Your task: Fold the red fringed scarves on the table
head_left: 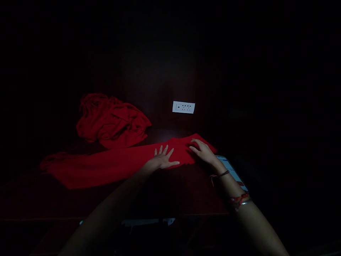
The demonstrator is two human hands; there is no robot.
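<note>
Nearest: both forearms enter from the bottom edge, cut off below the elbows; the left one is mostly in shadow. Under the front edge of the dark tabletop (pixel 181 195), a pale strip (pixel 144 222) shows, partly covered by the left forearm; its nature is unclear.

The right wrist wears a dark cord (pixel 223 173); farther up the arm, a red band and a silvery bangle (pixel 245 202). A device with a lit screen (pixel 230 169) lies partly hidden behind this forearm; screen content illegible.

A fringed red scarf (pixel 106 165) lies lengthwise across the tabletop, fringe at left fading into darkness. Left hand (pixel 163 161): palm down on the scarf, fingers spread wide, grasping nothing; ring on one finger. Right hand (pixel 203 151): over the scarf's right end, fingers loosely bent, thumb apart, no cloth seen between them; fingertip contact cannot be told.

Behind, at left: crumpled red fringed cloth (pixel 114 122), folds lost in shadow.

Farthest: white socket panel (pixel 183 107) on the dark wall; surroundings nearly black.
</note>
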